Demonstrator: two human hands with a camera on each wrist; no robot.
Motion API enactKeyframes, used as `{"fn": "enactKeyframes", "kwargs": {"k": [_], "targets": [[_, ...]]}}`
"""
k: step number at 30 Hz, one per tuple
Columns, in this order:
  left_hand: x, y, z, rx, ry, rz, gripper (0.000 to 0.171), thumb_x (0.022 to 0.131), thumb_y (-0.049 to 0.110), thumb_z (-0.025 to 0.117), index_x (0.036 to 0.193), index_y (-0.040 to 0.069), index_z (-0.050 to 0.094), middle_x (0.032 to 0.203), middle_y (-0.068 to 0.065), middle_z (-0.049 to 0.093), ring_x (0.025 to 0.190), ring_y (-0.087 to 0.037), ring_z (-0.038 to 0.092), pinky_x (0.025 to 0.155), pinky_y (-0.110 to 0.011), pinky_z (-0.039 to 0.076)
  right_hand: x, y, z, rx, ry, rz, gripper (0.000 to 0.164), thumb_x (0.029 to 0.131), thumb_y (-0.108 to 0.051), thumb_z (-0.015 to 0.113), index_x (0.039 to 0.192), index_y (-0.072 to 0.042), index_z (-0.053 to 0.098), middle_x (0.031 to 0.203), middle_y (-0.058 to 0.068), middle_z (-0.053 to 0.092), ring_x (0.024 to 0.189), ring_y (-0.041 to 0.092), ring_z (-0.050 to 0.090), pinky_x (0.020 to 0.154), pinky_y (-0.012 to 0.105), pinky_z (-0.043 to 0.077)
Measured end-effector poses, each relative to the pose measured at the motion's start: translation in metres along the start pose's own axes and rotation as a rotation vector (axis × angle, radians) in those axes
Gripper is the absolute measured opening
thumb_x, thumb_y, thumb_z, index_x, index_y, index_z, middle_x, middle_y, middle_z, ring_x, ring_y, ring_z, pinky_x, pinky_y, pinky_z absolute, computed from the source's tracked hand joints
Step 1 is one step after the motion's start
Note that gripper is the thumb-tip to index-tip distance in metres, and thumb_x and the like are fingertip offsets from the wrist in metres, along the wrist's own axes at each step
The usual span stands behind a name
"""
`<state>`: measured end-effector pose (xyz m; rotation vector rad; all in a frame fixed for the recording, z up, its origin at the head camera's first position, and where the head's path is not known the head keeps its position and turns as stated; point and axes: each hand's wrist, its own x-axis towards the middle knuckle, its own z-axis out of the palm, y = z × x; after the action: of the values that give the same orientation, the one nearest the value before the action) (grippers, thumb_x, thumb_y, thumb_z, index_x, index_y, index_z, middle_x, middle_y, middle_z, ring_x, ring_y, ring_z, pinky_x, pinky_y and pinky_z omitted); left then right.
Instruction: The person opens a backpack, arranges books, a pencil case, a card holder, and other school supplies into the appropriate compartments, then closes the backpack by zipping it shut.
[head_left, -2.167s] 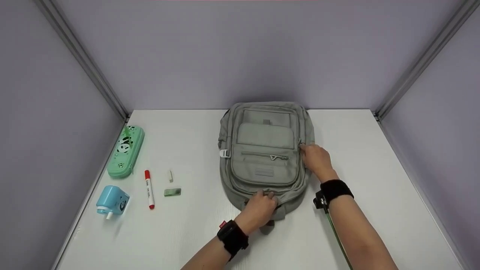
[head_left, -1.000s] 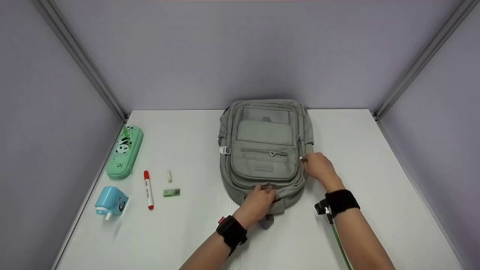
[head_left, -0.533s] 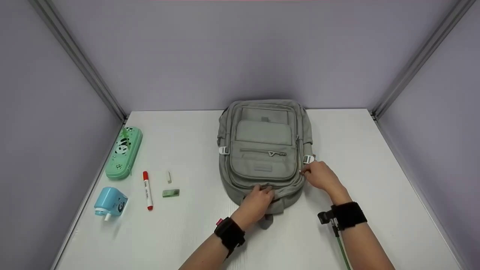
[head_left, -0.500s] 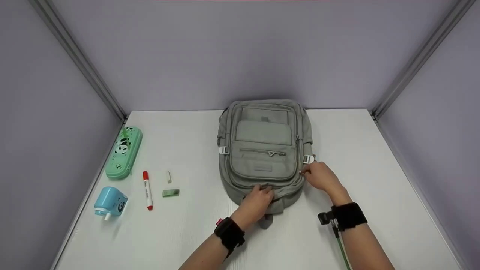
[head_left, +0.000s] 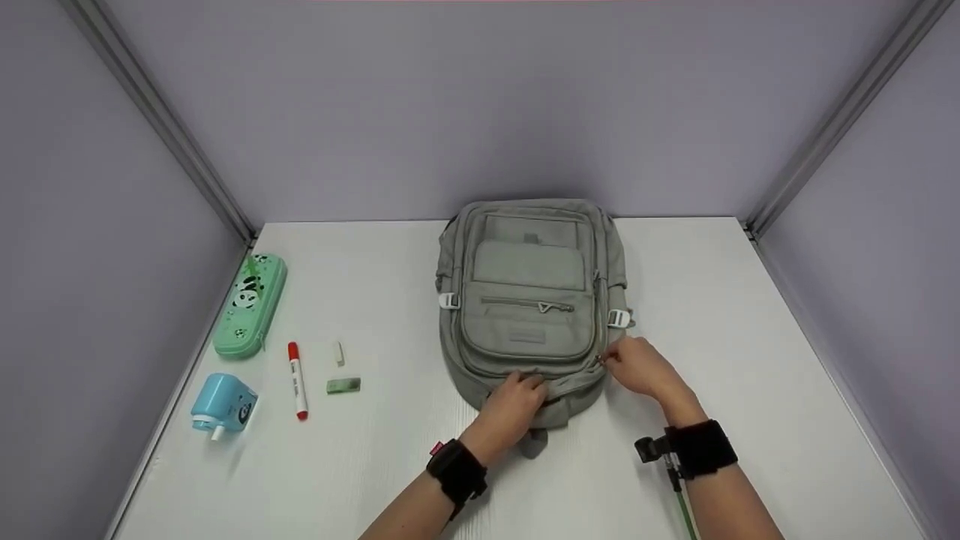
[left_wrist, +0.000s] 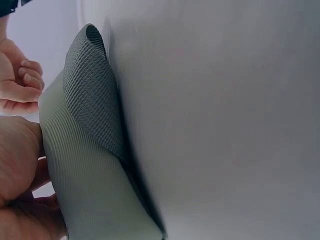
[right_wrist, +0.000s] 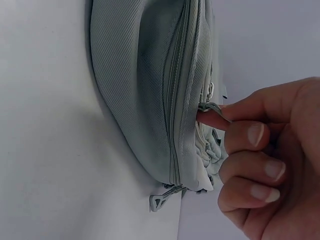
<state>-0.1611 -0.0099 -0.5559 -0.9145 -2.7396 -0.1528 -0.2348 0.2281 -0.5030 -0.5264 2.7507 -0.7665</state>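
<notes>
A grey-green backpack (head_left: pixel 529 262) lies front side up on the white table. My right hand (head_left: pixel 642 369) is at its lower right edge. In the right wrist view, thumb and forefinger of this hand (right_wrist: pixel 270 145) pinch a metal zipper pull (right_wrist: pixel 212 109), the other fingers curled in. A second zipper pull (right_wrist: pixel 159 200) hangs from the bag's end. With its fingers bent over the fabric, my left hand (head_left: pixel 510 412) grips the near edge of the bag. In the left wrist view it is partly cut off by the frame, beside a mesh strap (left_wrist: pixel 92 90).
To the left lie a green panda pencil case (head_left: pixel 251 306), a blue bottle-like object (head_left: pixel 223 401) with a white spout, a red-capped marker (head_left: pixel 298 381), a small white piece (head_left: pixel 340 354) and a green eraser-like block (head_left: pixel 343 385). Walls (head_left: pixel 480 112) enclose the back and sides.
My right hand has slid along the bag's right side toward the near corner with the zipper pull, uncovering a white side buckle. The left hand keeps its place on the near edge.
</notes>
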Motion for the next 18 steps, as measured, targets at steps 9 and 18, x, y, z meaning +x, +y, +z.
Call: {"fn": "enactKeyframes", "kwargs": {"k": [9,18], "targets": [[-0.001,-0.001,0.001,0.06,0.049,0.039,0.015,0.085,0.003,0.07,0.098,0.012,0.07,0.099,-0.002,0.064,0.081,-0.019,0.064,0.066,-0.029,0.054,-0.003,-0.012,0.007,0.043,-0.02,-0.058,0.018,0.088,0.0,0.055,0.076,-0.002,0.067,0.061,-0.003,0.046,0.052,0.011,0.04,0.051,0.03,0.034],[-0.001,0.0,-0.003,0.004,0.006,0.033,0.013,0.087,0.003,0.071,0.097,0.011,0.07,0.098,-0.005,0.059,0.07,-0.017,0.063,0.061,-0.029,0.054,-0.004,-0.017,0.009,0.07,-0.022,-0.073,0.016,0.085,0.001,0.055,0.077,-0.002,0.069,0.066,-0.002,0.054,0.056,0.012,0.044,0.053,0.03,0.038]]}}
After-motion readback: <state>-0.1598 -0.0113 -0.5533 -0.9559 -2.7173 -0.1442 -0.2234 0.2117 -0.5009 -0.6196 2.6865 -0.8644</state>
